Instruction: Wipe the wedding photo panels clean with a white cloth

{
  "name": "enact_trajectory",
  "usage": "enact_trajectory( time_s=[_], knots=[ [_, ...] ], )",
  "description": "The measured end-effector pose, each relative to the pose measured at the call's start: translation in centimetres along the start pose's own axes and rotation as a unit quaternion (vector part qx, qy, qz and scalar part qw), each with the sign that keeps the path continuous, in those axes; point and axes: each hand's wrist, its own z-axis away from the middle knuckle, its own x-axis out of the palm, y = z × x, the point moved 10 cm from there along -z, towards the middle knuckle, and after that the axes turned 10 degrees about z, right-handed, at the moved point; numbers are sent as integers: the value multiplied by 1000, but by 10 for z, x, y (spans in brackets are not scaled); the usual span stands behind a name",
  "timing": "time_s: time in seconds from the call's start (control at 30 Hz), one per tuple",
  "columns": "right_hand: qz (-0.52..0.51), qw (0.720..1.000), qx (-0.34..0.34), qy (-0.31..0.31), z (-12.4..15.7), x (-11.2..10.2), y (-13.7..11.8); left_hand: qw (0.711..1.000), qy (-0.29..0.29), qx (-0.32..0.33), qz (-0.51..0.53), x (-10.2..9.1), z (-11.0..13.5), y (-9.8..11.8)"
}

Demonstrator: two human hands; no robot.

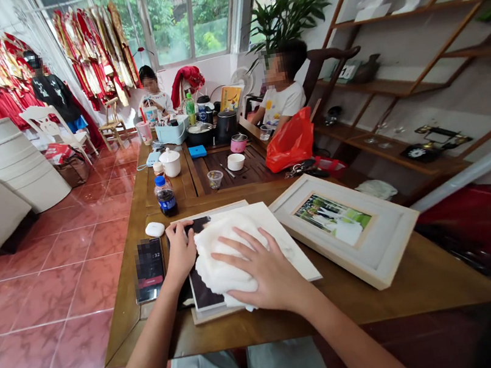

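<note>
My right hand (262, 267) lies with fingers spread on a crumpled white cloth (209, 263), pressing it onto a photo panel (289, 245). The panel shows dark and white areas; the cloth and hand hide its middle. My left hand (181, 249) grips the panel's left edge with bent fingers. Under the panel, the edge of a pale board or frame (210, 317) sticks out at the front. To the right, a thick white picture frame (389, 248) lies tilted on the table, with an outdoor photo (334, 219) of people in its centre.
Left on the wooden table (338, 308) are a phone (150, 269), a white earphone case (155, 229) and a blue-capped bottle (165, 197). Behind stand a white lidded pot (171, 162), cups and an orange plastic bag (289, 140). Several people are farther back; shelves (379, 87) line the right.
</note>
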Motion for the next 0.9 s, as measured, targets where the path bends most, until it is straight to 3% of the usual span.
enact_trajectory(
  time_s=[0.27,0.37,0.47,0.73,0.9],
  knots=[
    [25,996,79,-12,-24,12,61,1000,-3,2,-16,1,-2,1],
    [28,995,96,-12,-27,15,73,1000,1,7,-16,0,-1,2],
    [31,996,84,-6,-24,12,67,1000,4,9,-16,0,-1,3],
    [32,999,-10,23,15,-4,16,1000,5,13,-9,0,1,4],
    [36,999,-14,22,23,-5,10,1000,2,10,-7,0,0,3]
  ],
)
